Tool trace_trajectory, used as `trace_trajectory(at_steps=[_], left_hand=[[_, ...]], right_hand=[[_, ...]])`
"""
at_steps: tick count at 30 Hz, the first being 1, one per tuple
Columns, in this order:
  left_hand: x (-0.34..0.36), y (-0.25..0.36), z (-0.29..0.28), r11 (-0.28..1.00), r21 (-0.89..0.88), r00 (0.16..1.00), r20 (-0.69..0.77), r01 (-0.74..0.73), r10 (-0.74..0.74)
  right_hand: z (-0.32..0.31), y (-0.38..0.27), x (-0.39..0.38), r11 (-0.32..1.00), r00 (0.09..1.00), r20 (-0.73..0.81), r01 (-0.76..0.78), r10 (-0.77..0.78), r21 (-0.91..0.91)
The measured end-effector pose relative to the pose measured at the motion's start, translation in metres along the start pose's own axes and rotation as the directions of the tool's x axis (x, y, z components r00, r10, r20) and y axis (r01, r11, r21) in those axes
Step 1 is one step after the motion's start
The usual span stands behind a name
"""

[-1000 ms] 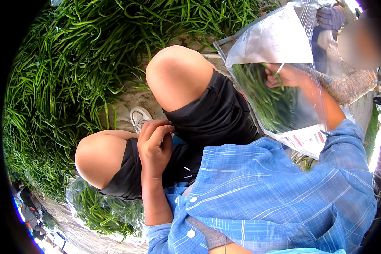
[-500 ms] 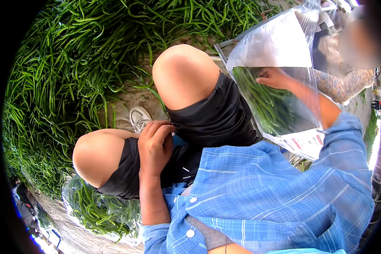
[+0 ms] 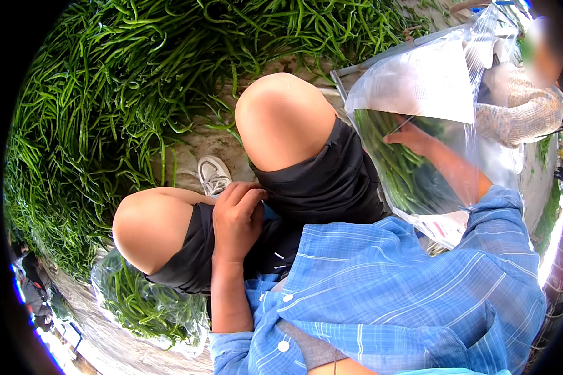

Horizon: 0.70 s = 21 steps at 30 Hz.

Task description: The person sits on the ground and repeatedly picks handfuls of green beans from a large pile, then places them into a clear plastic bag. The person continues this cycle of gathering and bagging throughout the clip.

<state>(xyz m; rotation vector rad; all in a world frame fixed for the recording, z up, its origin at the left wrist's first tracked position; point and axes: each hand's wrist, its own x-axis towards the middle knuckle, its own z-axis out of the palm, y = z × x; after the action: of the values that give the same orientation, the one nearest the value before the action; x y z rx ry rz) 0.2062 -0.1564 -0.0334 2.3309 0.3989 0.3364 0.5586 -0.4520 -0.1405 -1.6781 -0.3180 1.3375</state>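
Note:
My right hand (image 3: pixel 413 139) is inside a clear plastic bag (image 3: pixel 453 184), seen through its film, with the fingers apart beside long green chili peppers (image 3: pixel 397 169). The peppers lie along the side of the bag nearer my knee. My left hand (image 3: pixel 239 215) rests between my thighs against my black shorts (image 3: pixel 319 172). Its fingers are curled closed, and whatever they hold, if anything, is hidden.
A large heap of green chili peppers (image 3: pixel 106 100) spreads ahead and left. Another clear bag of peppers (image 3: pixel 137 303) sits by my left knee. A grey frame bar (image 3: pixel 381 59) runs along the bag's far edge. A person's patterned sleeve (image 3: pixel 519 112) shows beyond it.
My right hand has shifted slightly right and down with the bag, and its fingers look more spread. My left hand stays curled at the shorts. The person beyond the bag has moved.

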Motion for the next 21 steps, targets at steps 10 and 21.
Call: trace_trajectory(at_steps=[10,21], left_hand=[[0.005,-0.007,0.009,0.999,0.031,0.999,0.051,-0.016,0.014],[0.017,-0.008,0.018,0.998,0.026,0.995,0.082,-0.062,0.060]], right_hand=[[0.016,0.000,-0.043,0.990,0.999,-0.016,-0.047,0.045,-0.134],[0.022,0.042,-0.015,0.596,0.934,-0.194,0.025,-0.301,-0.803]])
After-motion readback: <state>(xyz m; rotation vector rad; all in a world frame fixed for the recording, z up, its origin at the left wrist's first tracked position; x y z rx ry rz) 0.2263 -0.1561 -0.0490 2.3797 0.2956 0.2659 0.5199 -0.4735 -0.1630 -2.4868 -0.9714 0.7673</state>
